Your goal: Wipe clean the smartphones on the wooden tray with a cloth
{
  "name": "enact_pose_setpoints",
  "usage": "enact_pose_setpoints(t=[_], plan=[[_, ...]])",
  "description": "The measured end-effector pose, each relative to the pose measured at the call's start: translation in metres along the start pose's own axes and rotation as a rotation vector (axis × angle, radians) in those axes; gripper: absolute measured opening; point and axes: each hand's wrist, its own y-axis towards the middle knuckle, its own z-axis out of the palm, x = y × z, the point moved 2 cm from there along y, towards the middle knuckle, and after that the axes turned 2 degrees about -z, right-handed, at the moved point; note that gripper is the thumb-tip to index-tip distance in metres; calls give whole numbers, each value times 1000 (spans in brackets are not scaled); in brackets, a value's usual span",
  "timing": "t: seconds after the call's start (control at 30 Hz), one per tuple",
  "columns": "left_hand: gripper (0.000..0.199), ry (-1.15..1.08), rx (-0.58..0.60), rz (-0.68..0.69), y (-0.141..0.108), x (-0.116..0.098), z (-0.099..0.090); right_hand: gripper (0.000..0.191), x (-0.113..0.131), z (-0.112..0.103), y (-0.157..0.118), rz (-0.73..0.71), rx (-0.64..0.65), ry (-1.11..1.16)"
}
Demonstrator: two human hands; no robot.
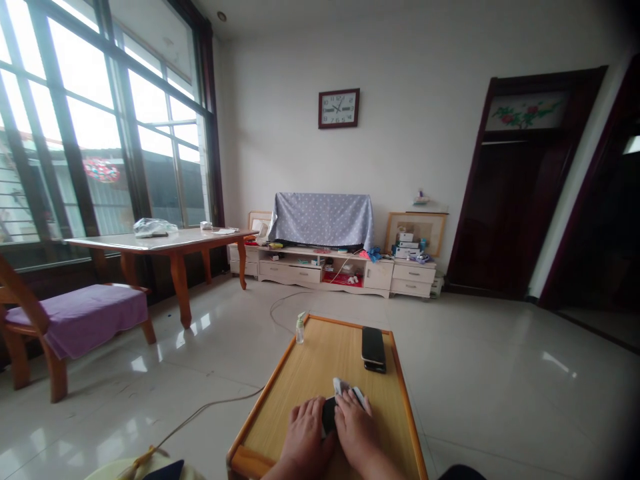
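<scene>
Low on the wooden table (pixel 280 380), a dark flat phone (pixel 329 415) lies between my two hands. My left hand (pixel 306 427) grips its left side, the fingers bent over the edge. Over its right part, my right hand (pixel 354 421) presses a white cloth (pixel 341 385), whose crumpled end sticks out beyond the fingertips. Both hands hide much of the phone. Farther up the table, near its right edge, sit two dark phone-like slabs (pixel 373 347), one partly on the other. A small clear pump bottle (pixel 300 330) with a pale green top stands at the far left corner.
A cable (pixel 215 403) runs across the tiled floor on the left. Beyond are a chair with a purple cover (pixel 95 313), a larger table (pixel 165 241) by the windows, and a low white cabinet (pixel 290 272) along the wall. A stool-like pale round thing (pixel 193 472) is cut off below.
</scene>
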Motion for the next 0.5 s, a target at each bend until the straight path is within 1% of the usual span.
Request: enact_pose_setpoints(t=[0.1, 0.17, 0.3, 0.37, 0.43, 0.5], plan=[[68, 19, 4, -5, 1, -1, -1, 52, -12, -2, 3, 77, -31, -50], [67, 41, 21, -2, 2, -2, -1, 53, -9, 1, 1, 84, -34, -55], [63, 76, 46, -4, 4, -1, 1, 53, 11, 10, -13, -24, -7, 41], [64, 91, 63, -14, 5, 1, 3, 51, 16, 12, -18, -77, -1, 86], [66, 100, 76, -11, 6, 2, 3, 50, 11, 9, -19, -80, -17, 98], [70, 106, 88, -3, 8, 3, 3, 49, -1, 4, -15, -38, -52, 78]])
